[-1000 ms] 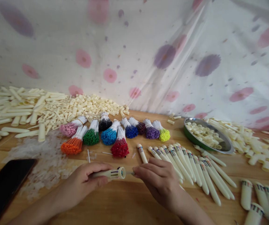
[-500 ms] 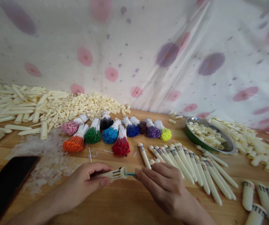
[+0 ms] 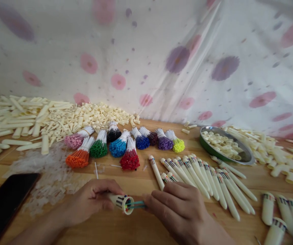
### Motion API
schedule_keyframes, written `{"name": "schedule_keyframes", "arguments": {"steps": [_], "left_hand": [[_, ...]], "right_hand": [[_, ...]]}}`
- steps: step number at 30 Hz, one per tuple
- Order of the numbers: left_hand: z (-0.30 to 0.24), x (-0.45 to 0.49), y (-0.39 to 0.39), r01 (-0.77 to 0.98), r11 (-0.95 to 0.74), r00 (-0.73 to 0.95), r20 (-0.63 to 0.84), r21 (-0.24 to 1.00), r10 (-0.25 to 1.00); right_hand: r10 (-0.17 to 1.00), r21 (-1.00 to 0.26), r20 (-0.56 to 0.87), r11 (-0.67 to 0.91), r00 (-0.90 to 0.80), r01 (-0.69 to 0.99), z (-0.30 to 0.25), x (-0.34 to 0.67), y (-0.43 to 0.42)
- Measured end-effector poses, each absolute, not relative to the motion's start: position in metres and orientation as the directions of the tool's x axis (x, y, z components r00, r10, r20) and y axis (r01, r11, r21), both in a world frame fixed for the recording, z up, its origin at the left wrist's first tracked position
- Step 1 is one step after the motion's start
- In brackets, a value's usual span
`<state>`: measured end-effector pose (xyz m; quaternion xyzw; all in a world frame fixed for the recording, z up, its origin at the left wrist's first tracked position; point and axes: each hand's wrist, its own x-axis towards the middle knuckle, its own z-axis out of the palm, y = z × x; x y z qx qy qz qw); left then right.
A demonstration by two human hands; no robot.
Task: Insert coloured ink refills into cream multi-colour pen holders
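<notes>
My left hand (image 3: pixel 91 200) is closed around a cream multicolour pen barrel (image 3: pixel 120 201), whose round open end faces right and toward me. Coloured bits show inside that opening and in the side slots. Pinched in my right hand (image 3: pixel 178 209) is a pair of teal tweezers (image 3: pixel 137 204); both prongs point left, with their tips at or inside the barrel's mouth. My right fingers hide the rest of the tweezers. Just beyond my right hand lies a row of cream pens (image 3: pixel 200 177) with coloured sliders.
Colour-sorted bundles of refills, such as a red bundle (image 3: pixel 130 158), stand mid-table. Cream parts (image 3: pixel 92 115) heap at back left. A metal dish (image 3: pixel 250 159) holds small parts. A black phone (image 3: pixel 11 200) and clear plastic bits (image 3: pixel 47 177) lie left; short pen pieces (image 3: pixel 268 209) lie right.
The barrel's open end has turned more toward me and dipped slightly, so its inside shows. Both tweezer prongs are visible now. The whole view has shifted a little.
</notes>
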<state>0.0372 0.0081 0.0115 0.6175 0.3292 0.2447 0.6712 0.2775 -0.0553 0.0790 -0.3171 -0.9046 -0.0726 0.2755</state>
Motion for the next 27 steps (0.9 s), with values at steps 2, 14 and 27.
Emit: {"name": "schedule_keyframes", "arguments": {"steps": [2,14,27], "left_hand": [[0.0106,0.0373,0.0079,0.050,0.135,0.680,-0.133,0.990,0.722],[0.0098,0.0364,0.0060,-0.021,0.215,0.735,-0.131,0.976,0.665],[0.0155,0.0379,0.0066,0.010,0.206,0.710,-0.152,0.979,0.688]], "right_hand": [[0.539,-0.060,0.536,0.792,-0.650,0.608,0.0788,0.2781,-0.0551],[0.512,-0.060,0.555,0.811,-0.656,0.582,0.0797,0.2798,-0.0544],[0.492,-0.007,0.582,0.800,-0.648,0.601,0.0813,0.2823,-0.0563]]}}
